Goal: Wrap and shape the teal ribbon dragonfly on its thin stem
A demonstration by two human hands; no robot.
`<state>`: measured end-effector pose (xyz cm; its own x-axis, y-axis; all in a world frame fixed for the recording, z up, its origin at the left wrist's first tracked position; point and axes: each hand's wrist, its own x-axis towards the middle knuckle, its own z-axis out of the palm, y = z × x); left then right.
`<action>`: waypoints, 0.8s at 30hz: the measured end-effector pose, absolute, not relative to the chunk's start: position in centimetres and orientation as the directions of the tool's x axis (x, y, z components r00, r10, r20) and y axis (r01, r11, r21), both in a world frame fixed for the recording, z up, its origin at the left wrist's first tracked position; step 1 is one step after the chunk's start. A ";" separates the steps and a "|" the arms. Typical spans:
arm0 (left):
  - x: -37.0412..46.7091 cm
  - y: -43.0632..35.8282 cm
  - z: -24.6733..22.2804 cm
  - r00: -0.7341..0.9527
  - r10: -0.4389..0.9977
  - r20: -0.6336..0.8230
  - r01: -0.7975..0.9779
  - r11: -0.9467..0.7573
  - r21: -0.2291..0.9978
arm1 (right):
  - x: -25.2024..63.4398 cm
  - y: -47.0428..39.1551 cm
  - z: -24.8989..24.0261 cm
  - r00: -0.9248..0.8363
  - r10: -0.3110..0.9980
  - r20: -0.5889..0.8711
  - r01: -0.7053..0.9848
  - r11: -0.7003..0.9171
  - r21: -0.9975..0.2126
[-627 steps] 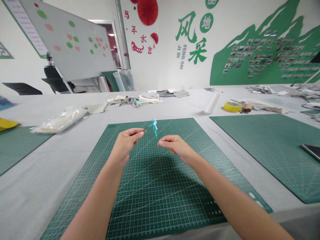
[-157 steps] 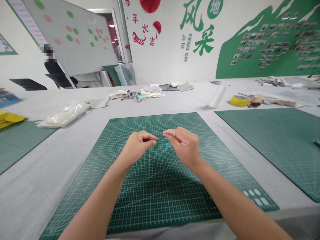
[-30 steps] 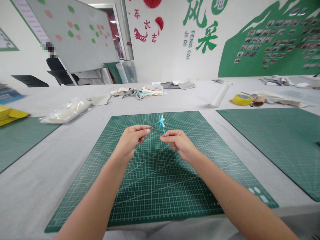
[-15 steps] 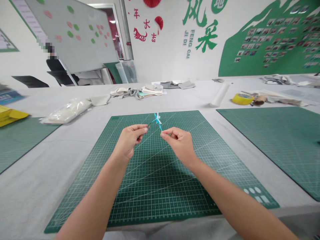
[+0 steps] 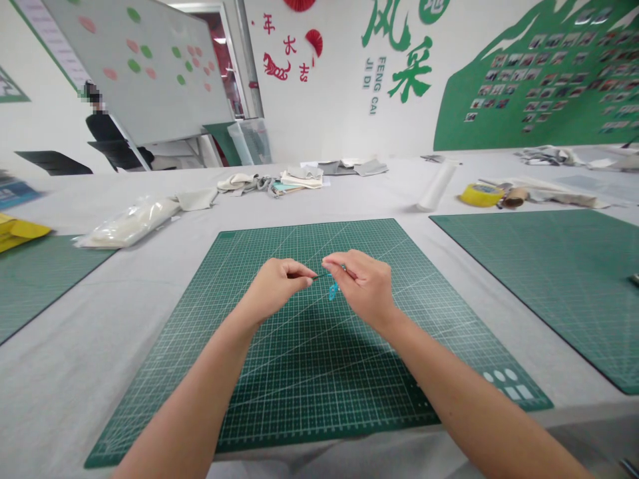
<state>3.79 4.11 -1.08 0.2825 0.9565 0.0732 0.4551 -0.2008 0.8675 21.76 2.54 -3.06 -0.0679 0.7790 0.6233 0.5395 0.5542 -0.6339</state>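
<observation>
My left hand (image 5: 279,286) pinches one thin end of a turquoise ribbon (image 5: 333,291) between thumb and forefinger. My right hand (image 5: 367,279) is closed on the same ribbon a little to the right, its fingertips slightly higher. A short narrow strand runs between the two pinches. The ribbon's brighter looped part hangs below my right fingertips, partly hidden by that hand. Both hands are raised over a green cutting mat (image 5: 299,372) printed with a white grid, and their shadow falls on it.
A second cutting mat (image 5: 544,266) lies to the right. Beyond are a yellow tape roll (image 5: 482,195), a white roll (image 5: 439,186), cloth scraps (image 5: 302,178) and a plastic-wrapped bundle (image 5: 132,223). A person (image 5: 107,130) sits far back left.
My hands have come closer together, the left moving right and down. The ribbon's looped part, which stood above and beyond my fingers, now hangs below my right fingertips.
</observation>
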 end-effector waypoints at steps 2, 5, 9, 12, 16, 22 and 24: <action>3.8 4.0 -1.0 0.355 0.932 0.067 0.465 -0.239 0.852 | 21.9 2.8 -3.2 -0.071 0.784 0.616 0.538 0.550 -0.638; 3.8 3.8 -0.8 0.446 0.893 0.063 0.475 -0.296 0.828 | 22.0 3.2 -3.4 -0.076 0.804 0.589 0.530 0.534 -0.659; 3.7 3.6 -0.4 0.509 0.860 0.037 0.490 -0.325 0.809 | 22.1 3.8 -3.3 -0.063 0.866 0.496 0.493 0.459 -0.739; 3.6 3.5 -0.2 0.532 0.847 0.013 0.472 -0.309 0.826 | 22.3 4.3 -3.1 -0.050 0.917 0.396 0.410 0.380 -0.829; 3.5 3.4 0.2 0.537 0.843 -0.013 0.426 -0.258 0.867 | 22.9 5.2 -3.2 -0.096 0.975 0.199 0.192 0.214 -0.958; 3.2 3.3 0.5 0.490 0.872 -0.004 0.284 -0.156 0.946 | 23.2 6.0 -4.0 -0.237 0.968 -0.084 -0.064 -0.101 -0.993; 3.2 3.5 0.2 0.418 0.908 0.015 0.206 -0.111 0.972 | 23.1 6.1 -4.1 -0.221 0.964 -0.145 -0.072 -0.164 -0.984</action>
<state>3.24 3.47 0.15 0.4178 0.9084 0.0149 0.2064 -0.1109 0.9722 23.13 6.11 -4.12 -0.2214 0.9644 -0.1447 -0.0719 -0.1641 -0.9838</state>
